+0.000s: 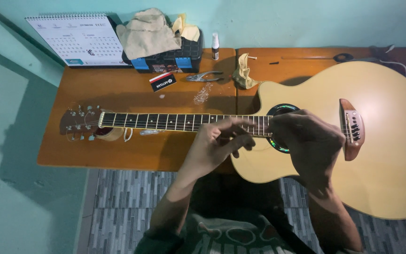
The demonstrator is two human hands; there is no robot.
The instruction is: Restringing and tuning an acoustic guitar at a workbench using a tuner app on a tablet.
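Left hand (214, 143) over upper frets of guitar (353, 141), fingers curled, tips pinched together; whether string held, cannot tell. Right hand (308, 141) arched over soundhole, fingers bent downward, grasp hidden. Guitar lies flat, face up, across wooden bench (118, 89), headstock left, body right. Far of neck: pliers (204, 76), small bottle (215, 46), yellow cloth (243, 71), black toolbox (175, 59), calendar (78, 40).

pale wooden acoustic guitar (377, 141): smooth satin top | orange-brown wooden table (118, 89): polished | beige rag (147, 33): soft cloth | pliers (204, 76): bare metal
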